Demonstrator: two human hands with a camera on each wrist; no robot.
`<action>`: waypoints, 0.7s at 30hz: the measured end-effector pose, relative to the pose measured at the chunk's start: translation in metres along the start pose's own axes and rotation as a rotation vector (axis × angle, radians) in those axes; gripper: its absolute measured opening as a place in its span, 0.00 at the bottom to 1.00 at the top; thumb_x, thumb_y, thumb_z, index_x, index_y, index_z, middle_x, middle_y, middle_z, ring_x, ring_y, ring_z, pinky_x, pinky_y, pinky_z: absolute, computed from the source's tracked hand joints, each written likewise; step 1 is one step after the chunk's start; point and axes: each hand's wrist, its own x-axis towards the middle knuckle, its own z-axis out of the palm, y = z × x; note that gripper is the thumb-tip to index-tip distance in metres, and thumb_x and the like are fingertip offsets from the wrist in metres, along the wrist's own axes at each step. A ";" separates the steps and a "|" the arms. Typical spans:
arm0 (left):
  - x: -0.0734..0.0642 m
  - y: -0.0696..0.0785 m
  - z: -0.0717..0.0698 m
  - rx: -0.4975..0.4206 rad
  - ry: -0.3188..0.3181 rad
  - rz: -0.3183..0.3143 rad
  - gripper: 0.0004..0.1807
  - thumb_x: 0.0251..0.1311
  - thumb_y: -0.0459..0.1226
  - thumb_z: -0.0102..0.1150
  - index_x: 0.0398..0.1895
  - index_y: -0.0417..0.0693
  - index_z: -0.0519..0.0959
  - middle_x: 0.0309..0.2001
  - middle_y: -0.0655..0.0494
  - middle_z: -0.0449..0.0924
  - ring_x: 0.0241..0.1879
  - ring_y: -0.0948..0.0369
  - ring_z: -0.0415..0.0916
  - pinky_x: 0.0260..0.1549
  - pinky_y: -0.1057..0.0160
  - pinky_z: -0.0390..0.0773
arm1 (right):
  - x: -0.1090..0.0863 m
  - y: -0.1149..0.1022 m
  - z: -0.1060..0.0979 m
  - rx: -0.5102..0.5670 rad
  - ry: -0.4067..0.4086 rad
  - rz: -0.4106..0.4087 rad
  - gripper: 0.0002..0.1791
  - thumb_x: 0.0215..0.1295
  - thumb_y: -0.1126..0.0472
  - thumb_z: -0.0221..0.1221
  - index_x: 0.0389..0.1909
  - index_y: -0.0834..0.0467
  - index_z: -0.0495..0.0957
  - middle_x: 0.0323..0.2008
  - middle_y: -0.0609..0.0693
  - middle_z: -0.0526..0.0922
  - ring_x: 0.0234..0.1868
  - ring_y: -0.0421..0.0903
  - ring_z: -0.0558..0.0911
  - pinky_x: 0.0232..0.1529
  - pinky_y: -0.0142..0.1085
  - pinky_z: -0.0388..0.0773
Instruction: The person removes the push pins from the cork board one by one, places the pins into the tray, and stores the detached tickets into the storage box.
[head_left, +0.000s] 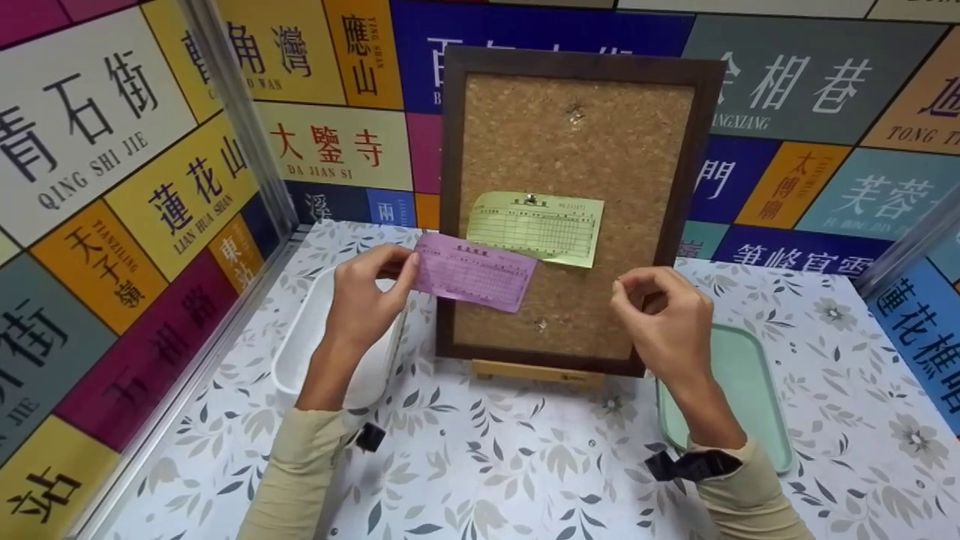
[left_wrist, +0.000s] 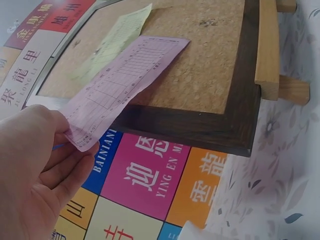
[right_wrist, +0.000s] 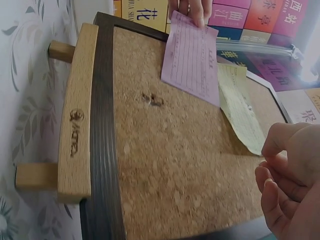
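Note:
My left hand (head_left: 367, 289) pinches the left end of a purple form slip (head_left: 480, 274) between thumb and fingers. The slip is held out before the framed cork board (head_left: 555, 150), overlapping the lower left of a yellow-green form slip (head_left: 540, 225) in the head view. A pin (head_left: 531, 199) sits at that second slip's top edge, and its lower part curls away from the cork. By the board's lower right edge is my right hand (head_left: 667, 315), fingers curled with thumb and index tips together; I cannot tell whether something tiny is between them.
Small clusters of clear pins (head_left: 574, 114) and pins (head_left: 541, 325) show high and low on the cork. A wooden stand (head_left: 536, 373) supports the board. A white tray (head_left: 289, 360) is at left, a green tray (head_left: 772, 420) at right, on a leaf-patterned tablecloth (head_left: 480, 480).

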 end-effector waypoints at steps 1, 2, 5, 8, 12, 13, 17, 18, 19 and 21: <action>0.000 0.000 -0.001 0.003 0.002 -0.002 0.11 0.77 0.44 0.64 0.43 0.47 0.90 0.39 0.56 0.92 0.37 0.62 0.89 0.43 0.61 0.90 | 0.000 0.002 -0.003 -0.007 0.002 0.000 0.04 0.63 0.66 0.73 0.34 0.54 0.89 0.29 0.47 0.87 0.28 0.43 0.82 0.28 0.20 0.74; 0.001 -0.001 -0.003 0.005 0.004 -0.004 0.11 0.77 0.44 0.65 0.44 0.47 0.90 0.39 0.56 0.92 0.37 0.62 0.89 0.44 0.61 0.90 | 0.000 0.004 -0.006 -0.016 0.005 0.001 0.04 0.63 0.66 0.73 0.34 0.54 0.89 0.28 0.46 0.87 0.28 0.42 0.82 0.28 0.20 0.73; 0.001 -0.002 -0.008 0.008 0.011 -0.017 0.10 0.76 0.43 0.65 0.45 0.47 0.90 0.40 0.55 0.92 0.39 0.62 0.89 0.45 0.61 0.91 | 0.000 0.010 -0.014 -0.041 0.018 0.007 0.04 0.63 0.66 0.73 0.34 0.53 0.89 0.27 0.46 0.87 0.28 0.38 0.82 0.28 0.19 0.72; 0.001 -0.003 -0.013 0.007 0.019 -0.028 0.11 0.76 0.43 0.66 0.46 0.46 0.90 0.41 0.55 0.92 0.39 0.63 0.89 0.45 0.61 0.90 | 0.000 0.016 -0.023 -0.063 0.035 0.017 0.04 0.63 0.66 0.73 0.34 0.53 0.90 0.29 0.47 0.88 0.29 0.35 0.82 0.28 0.18 0.73; 0.003 -0.005 -0.018 -0.008 0.035 -0.029 0.10 0.76 0.42 0.66 0.46 0.45 0.90 0.41 0.55 0.92 0.39 0.63 0.89 0.45 0.62 0.90 | -0.001 0.024 -0.033 -0.094 0.059 0.031 0.03 0.62 0.65 0.73 0.35 0.54 0.91 0.31 0.49 0.90 0.30 0.32 0.82 0.30 0.16 0.73; 0.003 -0.005 -0.019 -0.010 0.038 -0.029 0.10 0.76 0.42 0.66 0.46 0.45 0.90 0.41 0.54 0.92 0.38 0.63 0.89 0.45 0.63 0.90 | -0.001 0.026 -0.036 -0.101 0.063 0.035 0.03 0.62 0.65 0.74 0.35 0.54 0.91 0.31 0.49 0.90 0.30 0.31 0.82 0.30 0.16 0.73; 0.004 -0.006 -0.022 -0.007 0.045 -0.036 0.10 0.76 0.41 0.66 0.46 0.44 0.90 0.41 0.53 0.93 0.39 0.62 0.90 0.44 0.64 0.90 | -0.004 0.036 -0.045 -0.128 0.063 0.061 0.03 0.63 0.64 0.74 0.37 0.55 0.91 0.32 0.50 0.91 0.30 0.28 0.81 0.31 0.15 0.72; 0.004 -0.007 -0.023 -0.005 0.045 -0.039 0.10 0.76 0.41 0.67 0.47 0.44 0.90 0.42 0.53 0.93 0.39 0.61 0.91 0.44 0.63 0.90 | -0.004 0.038 -0.046 -0.134 0.058 0.069 0.04 0.63 0.64 0.74 0.37 0.55 0.91 0.32 0.49 0.91 0.30 0.27 0.81 0.31 0.14 0.72; 0.004 -0.007 -0.023 -0.004 0.044 -0.043 0.10 0.75 0.41 0.67 0.47 0.44 0.90 0.42 0.52 0.93 0.40 0.60 0.91 0.45 0.62 0.90 | -0.005 0.041 -0.048 -0.142 0.054 0.077 0.04 0.63 0.64 0.74 0.37 0.54 0.91 0.33 0.49 0.91 0.30 0.27 0.81 0.31 0.14 0.72; 0.004 -0.008 -0.023 -0.002 0.044 -0.050 0.10 0.75 0.41 0.67 0.47 0.44 0.90 0.43 0.52 0.93 0.40 0.59 0.91 0.45 0.61 0.90 | -0.008 0.046 -0.052 -0.158 0.040 0.092 0.04 0.63 0.63 0.74 0.38 0.54 0.91 0.33 0.49 0.91 0.30 0.27 0.81 0.31 0.14 0.72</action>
